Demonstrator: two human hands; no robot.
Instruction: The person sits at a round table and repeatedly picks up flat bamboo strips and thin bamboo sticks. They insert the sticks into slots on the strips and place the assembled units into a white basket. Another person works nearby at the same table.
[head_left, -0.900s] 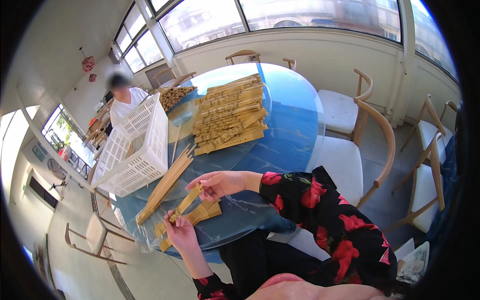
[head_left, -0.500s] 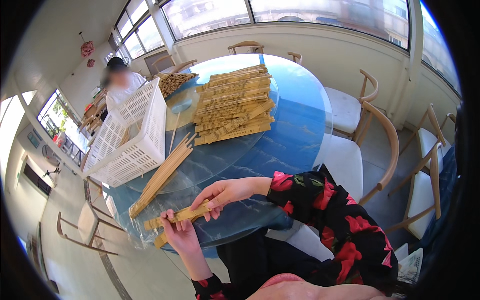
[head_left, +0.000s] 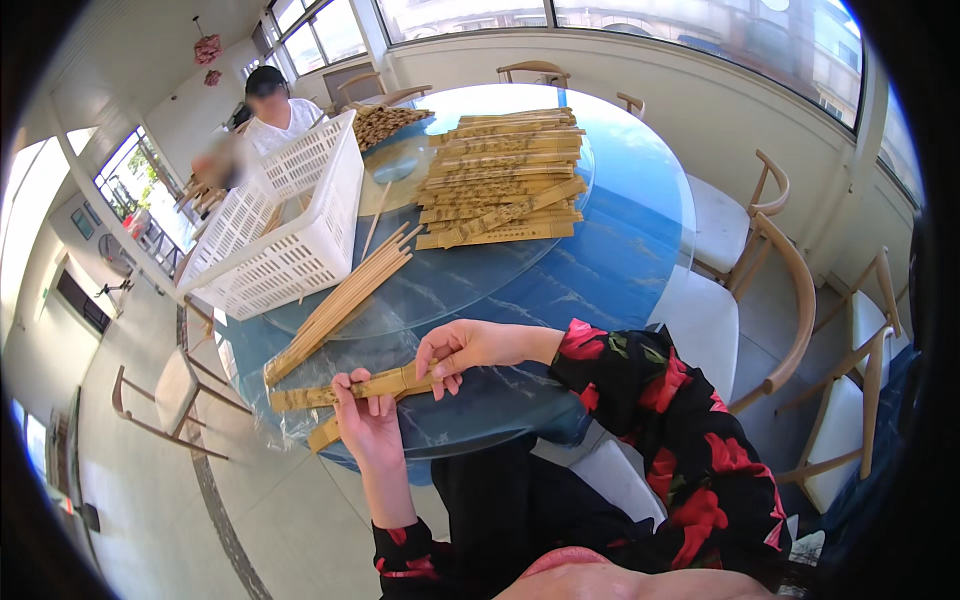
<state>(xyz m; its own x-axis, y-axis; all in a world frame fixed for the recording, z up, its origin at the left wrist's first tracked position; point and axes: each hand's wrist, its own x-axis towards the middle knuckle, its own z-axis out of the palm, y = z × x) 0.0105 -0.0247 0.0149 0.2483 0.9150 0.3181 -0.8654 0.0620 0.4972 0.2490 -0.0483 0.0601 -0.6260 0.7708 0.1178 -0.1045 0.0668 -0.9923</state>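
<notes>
My left hand [head_left: 370, 430] has its fingers wrapped around the middle of a yellow printed paper chopstick sleeve [head_left: 312, 397]. The sleeve lies nearly level above the near edge of the table. At its right end, my right hand [head_left: 472, 350] pinches the sleeve between thumb and fingers. Whether a chopstick is inside it cannot be seen. Beneath lies another yellow sleeve [head_left: 326, 433], partly covered by my left hand. Just beyond my hands, a bundle of bare wooden chopsticks [head_left: 345, 308] rests on clear plastic wrap. Farther back is a wide stack of similar yellow sleeves [head_left: 500, 185].
A white slotted plastic basket [head_left: 300, 262] stands at the table's left. Behind it is a pile of wooden sticks [head_left: 388, 124]. A single stick [head_left: 377, 215] lies beside the basket. A person [head_left: 285, 120] in white is across the round blue table [head_left: 630, 230]. Wooden chairs [head_left: 780, 300] ring it.
The view has shifted, so the table sits farther right and higher. My right hand's fingers have tightened into a pinch at the sleeve's right end. Both hands stay on the sleeve.
</notes>
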